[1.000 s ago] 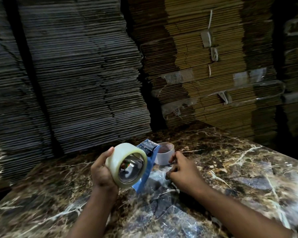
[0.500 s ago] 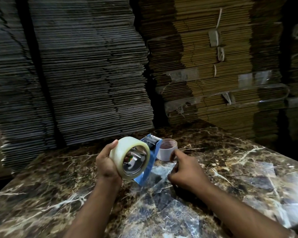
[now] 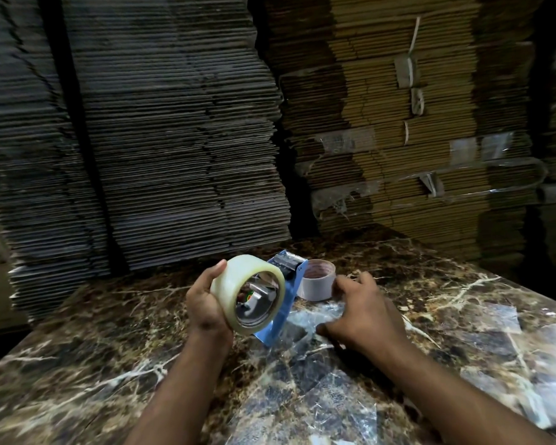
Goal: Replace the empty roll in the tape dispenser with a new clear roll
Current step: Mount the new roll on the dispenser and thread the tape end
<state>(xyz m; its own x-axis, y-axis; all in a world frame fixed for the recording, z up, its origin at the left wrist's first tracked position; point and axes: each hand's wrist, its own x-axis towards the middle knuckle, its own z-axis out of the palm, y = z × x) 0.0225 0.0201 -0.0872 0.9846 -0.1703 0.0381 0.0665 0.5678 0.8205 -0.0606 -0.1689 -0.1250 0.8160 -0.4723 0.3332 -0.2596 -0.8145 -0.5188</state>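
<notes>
My left hand (image 3: 204, 303) grips a full clear tape roll (image 3: 238, 287) that sits on the hub of a blue tape dispenser (image 3: 286, 303), held tilted above the table. The dispenser's toothed blade (image 3: 291, 255) points away from me. Just behind it, the empty roll core (image 3: 316, 284) stands on the marble table (image 3: 109, 364). My right hand (image 3: 363, 308) hovers low beside the core with its fingers spread and curled, and I see nothing held in it.
Crinkled clear plastic film (image 3: 318, 380) lies on the table under and in front of my hands. Tall stacks of flattened cardboard (image 3: 180, 139) wall the far side, some bound with straps (image 3: 408, 69). The table edge falls away at the left.
My right hand has opened and shifted right, toward the empty core. My left hand has kept its grip on the roll and dispenser, tilting them slightly.
</notes>
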